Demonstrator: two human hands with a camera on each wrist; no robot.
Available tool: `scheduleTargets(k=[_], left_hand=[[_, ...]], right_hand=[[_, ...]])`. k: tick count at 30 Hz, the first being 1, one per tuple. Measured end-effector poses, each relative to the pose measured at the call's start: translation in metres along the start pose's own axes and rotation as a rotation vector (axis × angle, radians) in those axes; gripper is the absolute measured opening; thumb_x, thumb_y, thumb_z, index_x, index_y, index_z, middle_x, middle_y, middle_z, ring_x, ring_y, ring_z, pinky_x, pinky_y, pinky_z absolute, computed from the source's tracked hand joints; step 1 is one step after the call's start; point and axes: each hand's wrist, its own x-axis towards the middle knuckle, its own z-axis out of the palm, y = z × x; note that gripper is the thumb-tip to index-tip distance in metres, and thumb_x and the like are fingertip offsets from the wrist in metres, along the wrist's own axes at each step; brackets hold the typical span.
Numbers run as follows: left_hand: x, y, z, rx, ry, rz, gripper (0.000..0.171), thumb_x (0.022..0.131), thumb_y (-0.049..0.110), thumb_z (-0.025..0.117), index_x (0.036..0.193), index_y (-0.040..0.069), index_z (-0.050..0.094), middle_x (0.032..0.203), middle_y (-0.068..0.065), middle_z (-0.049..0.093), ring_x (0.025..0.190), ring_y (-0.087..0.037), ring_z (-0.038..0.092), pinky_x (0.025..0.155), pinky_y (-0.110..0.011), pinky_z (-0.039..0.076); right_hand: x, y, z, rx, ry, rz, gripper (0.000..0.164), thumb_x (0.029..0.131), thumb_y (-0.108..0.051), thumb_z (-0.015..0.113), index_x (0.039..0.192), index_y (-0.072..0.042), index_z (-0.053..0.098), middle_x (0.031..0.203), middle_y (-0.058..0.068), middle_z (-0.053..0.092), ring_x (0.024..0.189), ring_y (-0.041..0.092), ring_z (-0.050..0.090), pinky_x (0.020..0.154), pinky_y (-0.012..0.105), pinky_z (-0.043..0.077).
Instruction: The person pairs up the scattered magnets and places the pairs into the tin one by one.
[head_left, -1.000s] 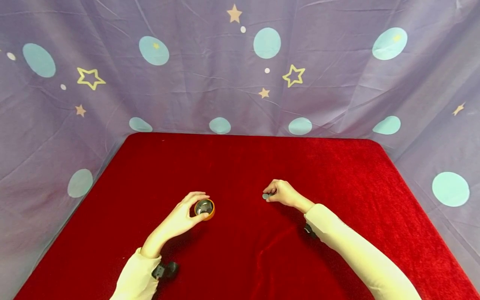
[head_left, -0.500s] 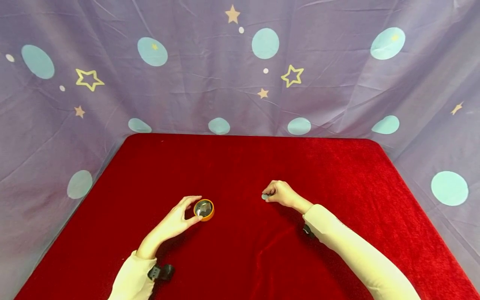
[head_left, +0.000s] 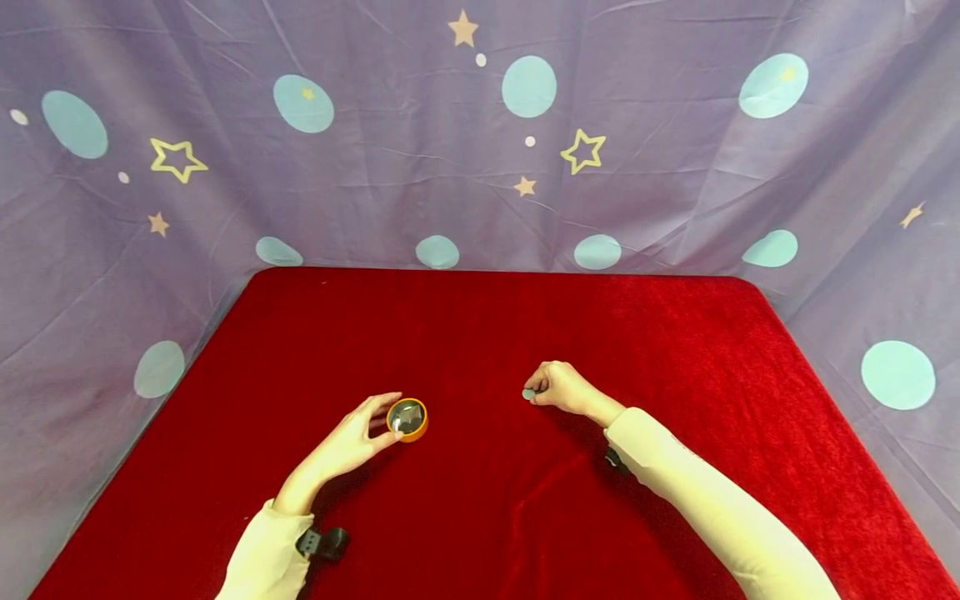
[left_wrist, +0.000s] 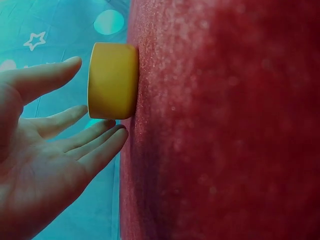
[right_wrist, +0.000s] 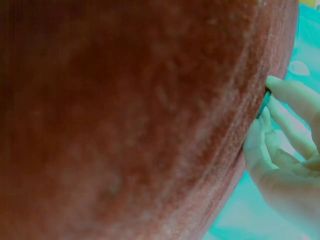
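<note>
A short, round magnifier (head_left: 407, 420) with an orange rim and a shiny glass top stands on the red cloth; its side looks like a yellow cylinder (left_wrist: 113, 81) in the left wrist view. My left hand (head_left: 348, 437) is beside it, thumb and fingers spread around its left side. A gap shows between the thumb (left_wrist: 52, 77) and the yellow wall, while the other fingertips lie close to its lower side. To the right, my right hand (head_left: 564, 388) pinches a small grey coin (head_left: 528, 394) by its edge, down at the cloth. Its thin edge shows between the fingertips in the right wrist view.
A red velvety cloth (head_left: 465, 333) covers the table, with a few creases near the front. A purple curtain (head_left: 420, 150) with stars and pale blue spots hangs behind and along both sides. A black wrist camera (head_left: 322, 544) sits under the left sleeve.
My left hand has loosened from the magnifier and drawn slightly back to the left, leaving it standing. The right hand keeps its pinch on the coin and has barely moved.
</note>
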Motion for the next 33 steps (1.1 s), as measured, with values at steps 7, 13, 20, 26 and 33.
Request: scheduleTargets(k=[7,13,20,26,33], left_hand=[[0.000,-0.004,0.000,-0.025,-0.030,-0.053,0.051,0.078,0.001,0.064,0.123,-0.009,0.041,0.117,-0.026,0.047,0.103,-0.037,0.052,0.083,-0.041,0.045],[0.001,-0.006,0.000,-0.021,-0.042,-0.065,0.049,0.079,0.001,0.063,0.121,-0.010,0.042,0.115,-0.027,0.048,0.101,-0.037,0.053,0.082,-0.039,0.046],[0.002,-0.006,-0.001,-0.045,-0.046,-0.070,0.047,0.077,0.000,0.064,0.118,-0.010,0.044,0.111,-0.027,0.051,0.100,-0.037,0.054,0.082,-0.037,0.047],[0.004,-0.003,-0.005,-0.065,-0.071,-0.088,0.047,0.077,0.000,0.065,0.117,-0.012,0.045,0.111,-0.027,0.051,0.101,-0.038,0.054,0.081,-0.037,0.047],[0.007,-0.002,-0.007,-0.066,-0.082,-0.076,0.047,0.075,0.001,0.067,0.114,-0.013,0.046,0.110,-0.028,0.052,0.098,-0.039,0.054,0.077,-0.035,0.049]], right_hand=[[0.001,0.001,0.002,-0.003,-0.010,-0.009,0.015,0.066,0.002,0.068,0.081,0.002,0.069,0.077,0.006,0.062,0.068,0.015,0.059,0.060,0.020,0.048],[0.002,0.000,0.002,-0.005,-0.024,-0.028,0.015,0.065,0.002,0.066,0.080,0.001,0.069,0.078,0.006,0.064,0.069,0.015,0.059,0.061,0.020,0.047],[0.003,0.000,0.002,-0.011,-0.042,-0.034,0.014,0.065,0.001,0.065,0.080,0.000,0.069,0.077,0.006,0.065,0.069,0.013,0.059,0.061,0.019,0.047],[0.002,-0.003,0.004,0.016,-0.041,-0.011,0.016,0.067,0.000,0.065,0.082,0.000,0.068,0.078,0.005,0.062,0.069,0.013,0.058,0.061,0.018,0.047],[0.006,-0.014,0.008,0.033,-0.030,-0.029,0.015,0.068,-0.001,0.065,0.083,-0.001,0.068,0.079,0.004,0.061,0.070,0.012,0.059,0.061,0.017,0.047]])
